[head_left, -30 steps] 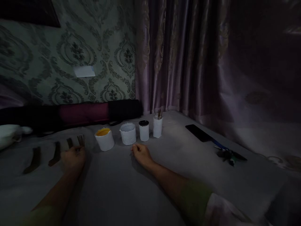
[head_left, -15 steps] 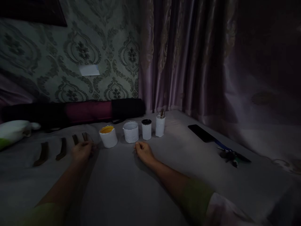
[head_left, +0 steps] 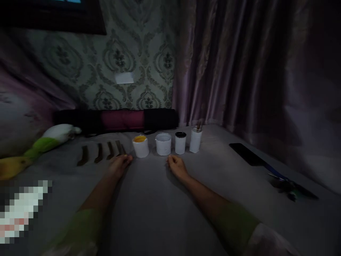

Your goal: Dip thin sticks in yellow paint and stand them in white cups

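Note:
My left hand (head_left: 120, 165) rests on the grey cloth with its fingers curled in. It lies beside a white pot holding yellow-orange paint (head_left: 140, 147), in front of several dark brown bent strips (head_left: 99, 153). Nothing shows in its fingers, though the picture is dim. My right hand (head_left: 177, 167) is also resting, fingers closed, just in front of a white pot with a greyish inside (head_left: 163, 145) and a narrower white jar with a dark top (head_left: 180, 144). Right of these, a tall white cup (head_left: 195, 141) has thin brown sticks or brushes standing in it.
A black and maroon roll (head_left: 121, 119) lies along the patterned wall. Green, white and yellow soft-looking objects (head_left: 53, 138) lie at left, near a pixelated patch. To the right are a black flat object with a blue strap (head_left: 246, 154) and a dark bunch (head_left: 289, 186). Curtains hang behind.
The view has turned left, shifting everything rightward and bringing in more of the soft objects. My left hand is slightly nearer the yellow-orange paint pot; my right hand keeps its place by the pots.

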{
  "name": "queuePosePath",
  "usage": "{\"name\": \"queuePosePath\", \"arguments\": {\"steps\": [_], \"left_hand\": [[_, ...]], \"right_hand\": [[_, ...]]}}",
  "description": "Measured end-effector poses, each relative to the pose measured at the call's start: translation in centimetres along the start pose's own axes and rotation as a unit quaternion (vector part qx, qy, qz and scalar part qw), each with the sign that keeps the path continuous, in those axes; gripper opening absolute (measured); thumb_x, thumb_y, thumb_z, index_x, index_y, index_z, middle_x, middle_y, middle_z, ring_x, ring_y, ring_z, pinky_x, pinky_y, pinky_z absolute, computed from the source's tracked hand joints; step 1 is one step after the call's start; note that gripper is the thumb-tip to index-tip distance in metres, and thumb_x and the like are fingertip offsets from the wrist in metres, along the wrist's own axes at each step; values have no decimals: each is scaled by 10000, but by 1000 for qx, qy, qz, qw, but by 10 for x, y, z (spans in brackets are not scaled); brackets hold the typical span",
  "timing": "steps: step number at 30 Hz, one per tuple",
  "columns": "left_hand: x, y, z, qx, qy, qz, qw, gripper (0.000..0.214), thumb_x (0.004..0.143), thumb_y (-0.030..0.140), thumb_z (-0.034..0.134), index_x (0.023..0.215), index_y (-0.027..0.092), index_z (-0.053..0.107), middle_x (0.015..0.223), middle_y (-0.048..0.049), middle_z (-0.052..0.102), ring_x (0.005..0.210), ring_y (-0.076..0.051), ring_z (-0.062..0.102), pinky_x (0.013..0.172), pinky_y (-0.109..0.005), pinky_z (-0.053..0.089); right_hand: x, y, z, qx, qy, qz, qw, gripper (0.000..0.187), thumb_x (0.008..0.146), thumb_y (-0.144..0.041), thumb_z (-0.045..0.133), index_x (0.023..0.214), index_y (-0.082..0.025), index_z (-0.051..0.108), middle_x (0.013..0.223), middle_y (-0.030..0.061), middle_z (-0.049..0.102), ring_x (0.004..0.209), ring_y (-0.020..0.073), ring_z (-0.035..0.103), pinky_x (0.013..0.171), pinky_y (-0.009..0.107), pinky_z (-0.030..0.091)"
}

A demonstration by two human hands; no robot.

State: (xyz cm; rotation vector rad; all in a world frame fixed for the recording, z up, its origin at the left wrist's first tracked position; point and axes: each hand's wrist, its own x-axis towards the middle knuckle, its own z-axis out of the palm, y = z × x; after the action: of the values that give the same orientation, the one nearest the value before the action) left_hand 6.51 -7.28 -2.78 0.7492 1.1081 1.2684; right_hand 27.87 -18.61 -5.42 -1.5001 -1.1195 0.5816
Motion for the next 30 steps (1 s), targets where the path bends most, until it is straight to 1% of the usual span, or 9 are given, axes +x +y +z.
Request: {"name": "queuePosePath", "arguments": {"steps": [2, 3, 6, 13, 17, 21, 26, 30], "left_hand": [[-3, 0, 0, -20, 2, -11, 1000, 215, 677, -71, 480, 595, 124, 515, 543, 6, 550, 506, -67, 549, 550, -168, 509], [-4, 0, 0, -27, 6, -11, 1000, 207, 678, -70, 484, 600, 118, 521, 553, -1, 555, 521, -72, 558, 565, -179, 515], [-4, 0, 0, -45, 10, -2, 999, 206, 679, -74, 488, 600, 112, 524, 574, 0, 557, 544, -71, 567, 601, -188, 521], [-6, -4, 0, -53, -21, -6, 998, 204, 704, -72, 451, 644, 90, 560, 596, -35, 581, 555, -77, 574, 589, -187, 512], [-8, -6, -1, -56, -37, -2, 998, 191, 709, -55, 468, 644, 95, 566, 607, -39, 594, 578, -77, 582, 606, -185, 513], [-8, -10, -1, -49, -50, 3, 998, 164, 712, -28, 490, 660, 96, 584, 633, -52, 613, 598, -91, 593, 624, -207, 521], [-11, -14, 0, -37, -66, 12, 997, 123, 734, 18, 501, 712, 95, 594, 646, -58, 625, 578, -95, 594, 621, -223, 520], [-14, -15, 0, -28, -81, 29, 996, 91, 754, 53, 505, 758, 94, 585, 639, -51, 621, 536, -85, 578, 584, -217, 508]], "right_hand": [[1, 2, 0, 1, -8, -7, 1000, 338, 800, -413, 370, 673, -160, 555, 511, -28, 490, 427, 83, 436, 422, 189, 320], [1, 3, 0, 3, -7, -10, 1000, 348, 798, -430, 371, 671, -161, 551, 507, -29, 483, 422, 83, 430, 415, 189, 314], [3, 3, 1, 19, -29, -14, 999, 369, 797, -466, 373, 692, -159, 548, 501, -30, 468, 407, 81, 418, 400, 190, 307], [3, 2, 1, 43, -34, -15, 998, 409, 767, -532, 407, 691, -155, 544, 499, -23, 472, 401, 86, 420, 383, 198, 304], [3, 1, 1, 47, -41, -16, 998, 418, 757, -549, 413, 684, -159, 545, 497, -22, 478, 405, 87, 425, 389, 201, 311], [3, -1, 1, 41, -37, -16, 998, 431, 754, -556, 412, 684, -154, 549, 502, -13, 479, 405, 88, 421, 377, 201, 302], [3, -2, 1, 45, -41, -6, 998, 435, 749, -562, 408, 686, -154, 546, 484, -15, 469, 395, 92, 411, 363, 203, 287], [3, -1, 1, 39, -37, -18, 998, 422, 757, -550, 412, 683, -158, 549, 492, -17, 483, 410, 91, 429, 390, 206, 307]]}}
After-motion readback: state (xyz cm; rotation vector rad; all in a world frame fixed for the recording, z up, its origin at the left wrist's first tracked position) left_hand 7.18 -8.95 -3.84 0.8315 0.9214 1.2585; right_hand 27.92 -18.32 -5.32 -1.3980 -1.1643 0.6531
